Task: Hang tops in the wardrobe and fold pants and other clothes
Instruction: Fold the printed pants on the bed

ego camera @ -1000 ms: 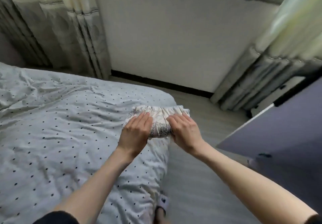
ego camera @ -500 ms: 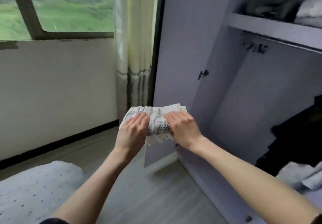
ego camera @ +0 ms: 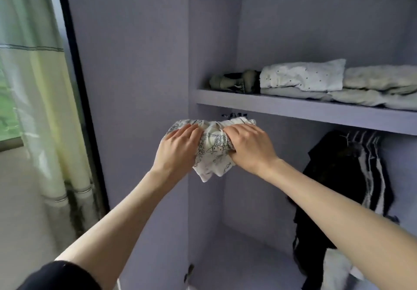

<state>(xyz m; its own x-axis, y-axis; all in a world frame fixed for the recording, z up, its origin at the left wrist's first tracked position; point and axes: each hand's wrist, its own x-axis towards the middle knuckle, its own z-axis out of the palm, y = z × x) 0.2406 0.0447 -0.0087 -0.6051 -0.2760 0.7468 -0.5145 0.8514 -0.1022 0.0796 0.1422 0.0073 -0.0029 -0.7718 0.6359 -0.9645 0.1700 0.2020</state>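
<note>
While only the head view is available, it shows both hands raised in front of the open wardrobe [ego camera: 316, 30], holding a folded garment [ego camera: 213, 147] between them in the air. The garment is white with a dark line print and a gathered edge along its top; what kind of clothing it is cannot be told. It sits just below the front edge of the shelf [ego camera: 304, 111], touching neither shelf nor wardrobe wall as far as can be seen.

The left hand [ego camera: 178, 152] grips the garment's left end, fingers curled over the top; the thumb is hidden beneath the cloth. The right hand [ego camera: 250, 147] grips the right end, fingers bent down into the fabric, fingertips out of sight. A loose corner of the garment hangs below both hands.

On the shelf lie folded clothes: a dotted white piece [ego camera: 302, 75] on top of pale ones, cut off at the right edge. A dark, greenish item [ego camera: 237, 82] to their left is too dim to identify. Below the shelf, dark tops [ego camera: 338, 176] hang at right, one with white stripes; the rail is hidden and the lower ends are blocked by the right forearm. A curtain [ego camera: 40, 86] hangs at left beside the wardrobe door [ego camera: 135, 63].
</note>
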